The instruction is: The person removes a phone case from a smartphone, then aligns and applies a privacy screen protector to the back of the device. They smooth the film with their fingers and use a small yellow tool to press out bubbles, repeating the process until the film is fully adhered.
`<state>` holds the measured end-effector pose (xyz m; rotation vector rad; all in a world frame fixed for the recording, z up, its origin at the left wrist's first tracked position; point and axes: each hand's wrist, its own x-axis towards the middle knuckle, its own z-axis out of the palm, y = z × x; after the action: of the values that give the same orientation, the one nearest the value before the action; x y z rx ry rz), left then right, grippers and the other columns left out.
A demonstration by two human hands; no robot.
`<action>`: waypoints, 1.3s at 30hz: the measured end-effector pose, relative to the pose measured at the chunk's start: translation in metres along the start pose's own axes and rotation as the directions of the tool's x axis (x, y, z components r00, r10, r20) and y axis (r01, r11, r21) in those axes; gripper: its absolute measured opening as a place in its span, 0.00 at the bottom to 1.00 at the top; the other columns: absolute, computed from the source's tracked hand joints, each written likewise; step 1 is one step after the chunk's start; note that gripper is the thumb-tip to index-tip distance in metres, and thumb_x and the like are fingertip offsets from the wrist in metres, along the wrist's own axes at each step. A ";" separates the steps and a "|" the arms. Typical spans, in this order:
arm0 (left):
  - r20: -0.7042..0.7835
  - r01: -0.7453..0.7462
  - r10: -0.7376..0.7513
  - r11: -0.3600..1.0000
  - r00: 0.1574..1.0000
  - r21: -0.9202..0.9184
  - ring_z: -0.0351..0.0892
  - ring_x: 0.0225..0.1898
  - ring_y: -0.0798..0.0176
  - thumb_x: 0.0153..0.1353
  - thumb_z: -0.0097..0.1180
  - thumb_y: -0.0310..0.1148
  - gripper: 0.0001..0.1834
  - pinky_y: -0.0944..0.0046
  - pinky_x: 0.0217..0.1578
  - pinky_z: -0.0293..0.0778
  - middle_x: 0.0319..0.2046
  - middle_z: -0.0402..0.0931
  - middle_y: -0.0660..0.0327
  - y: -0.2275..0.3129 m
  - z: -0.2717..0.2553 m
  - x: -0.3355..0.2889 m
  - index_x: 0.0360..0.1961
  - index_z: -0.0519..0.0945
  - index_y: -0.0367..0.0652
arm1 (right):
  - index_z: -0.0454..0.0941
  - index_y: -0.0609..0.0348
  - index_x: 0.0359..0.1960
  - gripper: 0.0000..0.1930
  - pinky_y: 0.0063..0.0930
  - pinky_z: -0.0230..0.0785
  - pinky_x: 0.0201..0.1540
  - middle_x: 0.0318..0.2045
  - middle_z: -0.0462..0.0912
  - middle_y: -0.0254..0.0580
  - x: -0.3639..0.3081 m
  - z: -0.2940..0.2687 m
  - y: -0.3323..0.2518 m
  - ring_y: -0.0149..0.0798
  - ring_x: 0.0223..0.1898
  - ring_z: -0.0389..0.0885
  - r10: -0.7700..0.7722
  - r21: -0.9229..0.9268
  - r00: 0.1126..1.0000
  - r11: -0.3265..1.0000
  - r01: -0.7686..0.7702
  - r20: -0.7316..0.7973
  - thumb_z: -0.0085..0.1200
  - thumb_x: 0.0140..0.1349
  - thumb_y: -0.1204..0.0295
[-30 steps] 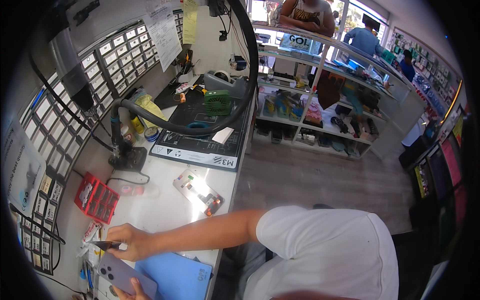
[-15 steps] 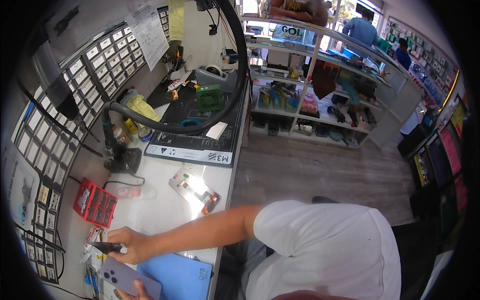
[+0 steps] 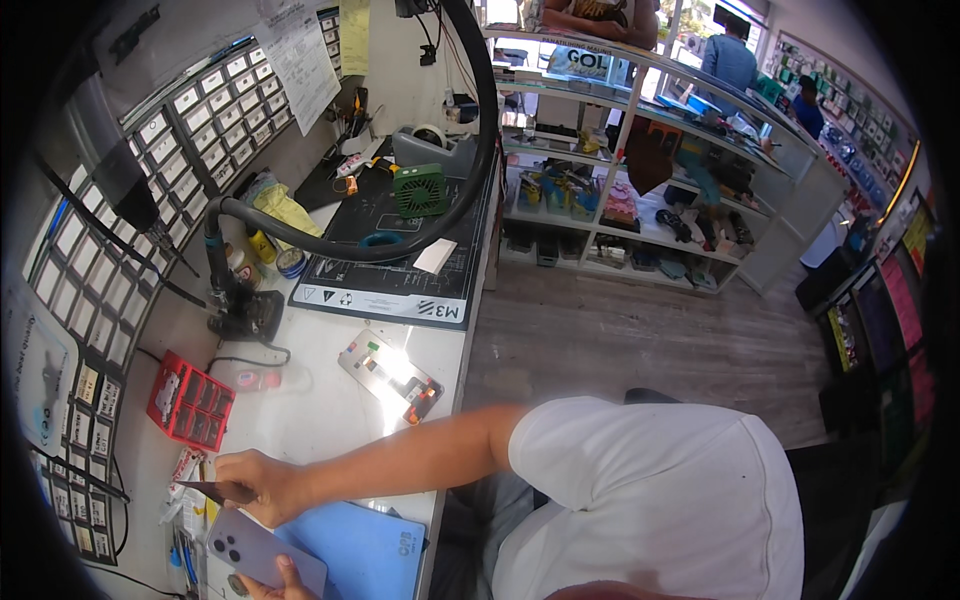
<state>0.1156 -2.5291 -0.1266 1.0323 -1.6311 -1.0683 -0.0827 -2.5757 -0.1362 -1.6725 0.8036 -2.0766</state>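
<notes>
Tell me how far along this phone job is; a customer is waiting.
Early, by the look of it. Laid out: a flat panel on the bench and the red parts tray. In hand: the left hand holds the lilac phone back up; the right hand holds a dark pointed tool just above it. Left: the phone looks closed.

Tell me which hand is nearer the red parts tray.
Right. The right hand, holding a dark tool, lies just below the red parts tray; the left hand holds the phone farther down.
</notes>
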 end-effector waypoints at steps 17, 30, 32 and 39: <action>-0.021 0.009 -0.008 1.000 1.000 0.029 0.80 0.47 0.54 0.60 0.70 0.22 0.27 0.54 0.51 0.77 0.50 0.81 0.47 -0.001 0.002 0.000 0.59 0.76 0.26 | 0.69 0.67 0.27 0.09 0.36 0.65 0.34 0.23 0.71 0.45 -0.002 0.011 0.014 0.37 0.29 0.70 0.166 0.071 0.980 0.985 -0.159 -0.109 0.58 0.50 0.85; -0.034 0.039 -0.043 0.994 0.999 -0.107 0.80 0.50 0.62 0.61 0.70 0.25 0.29 0.61 0.55 0.76 0.52 0.80 0.56 -0.008 0.000 -0.001 0.62 0.74 0.32 | 0.85 0.67 0.36 0.08 0.31 0.79 0.37 0.29 0.89 0.41 -0.008 0.007 -0.007 0.30 0.32 0.86 0.592 0.104 0.805 0.804 -0.586 -0.042 0.66 0.63 0.73; -0.060 0.034 -0.041 0.993 0.997 -0.115 0.80 0.49 0.66 0.62 0.66 0.21 0.25 0.64 0.52 0.77 0.51 0.81 0.56 -0.008 0.004 0.000 0.60 0.75 0.33 | 0.85 0.66 0.33 0.05 0.29 0.79 0.36 0.30 0.90 0.42 -0.004 0.005 -0.011 0.31 0.32 0.88 0.486 0.018 0.870 0.873 -0.487 -0.084 0.67 0.61 0.76; -0.004 0.091 -0.091 0.993 0.996 -0.078 0.81 0.48 0.68 0.63 0.67 0.22 0.28 0.66 0.51 0.78 0.50 0.82 0.58 0.005 0.005 0.002 0.63 0.74 0.34 | 0.85 0.63 0.34 0.04 0.28 0.76 0.36 0.29 0.89 0.39 0.003 0.006 -0.025 0.30 0.31 0.87 0.490 -0.107 0.866 0.860 -0.499 -0.098 0.67 0.62 0.76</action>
<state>0.1091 -2.5290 -0.1227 1.0667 -1.5365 -1.1775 -0.0760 -2.5590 -0.1172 -1.2758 1.2635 -1.7507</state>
